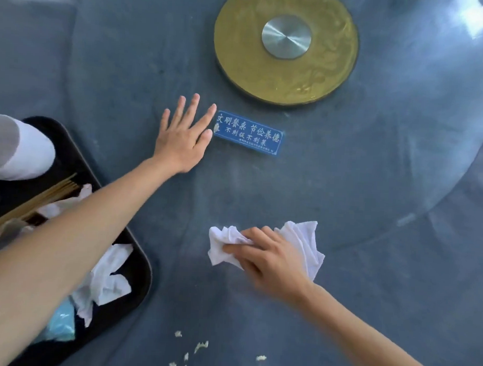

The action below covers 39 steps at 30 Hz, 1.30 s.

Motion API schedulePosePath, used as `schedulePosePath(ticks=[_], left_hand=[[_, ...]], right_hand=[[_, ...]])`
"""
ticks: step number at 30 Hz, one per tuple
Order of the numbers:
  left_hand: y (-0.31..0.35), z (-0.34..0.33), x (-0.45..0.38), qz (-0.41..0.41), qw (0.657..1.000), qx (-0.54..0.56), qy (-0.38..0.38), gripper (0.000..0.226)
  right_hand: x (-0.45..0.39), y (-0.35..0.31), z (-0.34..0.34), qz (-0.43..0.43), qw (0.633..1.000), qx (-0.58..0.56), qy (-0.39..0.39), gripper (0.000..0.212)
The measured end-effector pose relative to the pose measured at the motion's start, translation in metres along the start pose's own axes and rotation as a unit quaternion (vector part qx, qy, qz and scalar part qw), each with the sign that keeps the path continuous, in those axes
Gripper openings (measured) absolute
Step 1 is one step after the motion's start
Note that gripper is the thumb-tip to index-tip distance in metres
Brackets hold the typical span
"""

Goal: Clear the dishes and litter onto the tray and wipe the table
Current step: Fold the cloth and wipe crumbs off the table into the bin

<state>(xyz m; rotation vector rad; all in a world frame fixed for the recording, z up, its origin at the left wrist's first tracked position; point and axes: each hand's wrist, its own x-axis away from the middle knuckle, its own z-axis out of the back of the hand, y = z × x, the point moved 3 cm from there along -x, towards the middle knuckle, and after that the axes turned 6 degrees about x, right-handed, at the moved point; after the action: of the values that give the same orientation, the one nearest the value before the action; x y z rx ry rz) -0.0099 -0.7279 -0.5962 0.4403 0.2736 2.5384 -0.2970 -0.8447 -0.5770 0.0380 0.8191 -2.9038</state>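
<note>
Wiping step in hand. Clearing looks largely done.

Right hand (pixel 270 262): fingers curled down over a crumpled white cloth (pixel 301 239), gripping and pressing it to the grey-blue counter (pixel 344 186), near the front centre.

Left hand (pixel 181 137): flat on the counter, fingers straight and spread, holding nothing. Fingertips sit just beside the left end of a blue sign (pixel 249 133) with white lettering; whether they touch it, cannot tell. The hand seems to brace rather than work.

Black tray (pixel 139 267) at the left edge, partly under the left forearm. On it: white cups (pixel 22 147) lying on their sides, a bundle of wooden chopsticks (pixel 42 200), crumpled white tissues (pixel 108 276), something pale blue (pixel 63 321) at the near corner, possibly a wrapper, blurred.

Beyond the sign, a gold disc with a metal hub (pixel 286 40), apparently the base of a glass turntable whose faint rim curves off right.

Still to deal with: pale crumbs (pixel 201 345) scattered on the counter at the near edge, well apart from the cloth, toward the person.

Next move, as judged: draw the cloth back toward those crumbs with steady downward pressure, gather them rather than scatter them off the edge, and carry them to the tray.
</note>
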Motion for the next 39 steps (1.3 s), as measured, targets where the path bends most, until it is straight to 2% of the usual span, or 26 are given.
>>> schedulePosePath(ticks=[5, 9, 12, 18, 22, 25, 29, 32, 35, 39], left_hand=[[-0.003, -0.009, 0.082, -0.018, 0.998, 0.024, -0.063, 0.055], [-0.004, -0.010, 0.130, 0.006, 0.994, 0.034, -0.102, 0.058], [0.003, -0.015, 0.158, 0.017, 0.992, 0.045, -0.112, 0.062], [0.029, -0.032, 0.214, 0.011, 0.984, 0.120, -0.132, 0.065], [0.049, -0.039, 0.241, -0.003, 0.976, 0.186, -0.115, 0.060], [0.055, -0.047, 0.257, -0.024, 0.973, 0.220, -0.068, 0.050], [0.050, -0.059, 0.276, -0.057, 0.968, 0.245, 0.004, 0.039], [0.039, -0.066, 0.287, -0.036, 0.964, 0.260, 0.038, 0.039], [0.029, -0.072, 0.295, -0.013, 0.962, 0.270, 0.025, 0.045], [0.025, -0.078, 0.302, -0.021, 0.961, 0.276, 0.011, 0.054]], right_hand=[[0.020, 0.004, 0.010, -0.053, 0.998, 0.025, 0.029, 0.024], [0.049, -0.002, 0.022, -0.180, 0.979, 0.029, 0.091, 0.023], [0.076, -0.013, 0.024, -0.275, 0.958, -0.001, 0.085, 0.033], [0.111, -0.033, 0.014, -0.292, 0.950, 0.099, 0.047, 0.034], [0.129, -0.026, 0.014, -0.371, 0.922, 0.103, 0.040, 0.030], [0.143, -0.015, 0.011, -0.414, 0.895, 0.160, 0.041, 0.041], [0.152, -0.011, -0.009, -0.361, 0.902, 0.235, 0.035, 0.057], [0.142, -0.012, -0.024, -0.343, 0.912, 0.221, 0.044, 0.063], [0.124, -0.018, -0.036, -0.303, 0.927, 0.216, 0.043, 0.063], [0.117, -0.024, -0.046, -0.295, 0.926, 0.222, 0.072, 0.061]])
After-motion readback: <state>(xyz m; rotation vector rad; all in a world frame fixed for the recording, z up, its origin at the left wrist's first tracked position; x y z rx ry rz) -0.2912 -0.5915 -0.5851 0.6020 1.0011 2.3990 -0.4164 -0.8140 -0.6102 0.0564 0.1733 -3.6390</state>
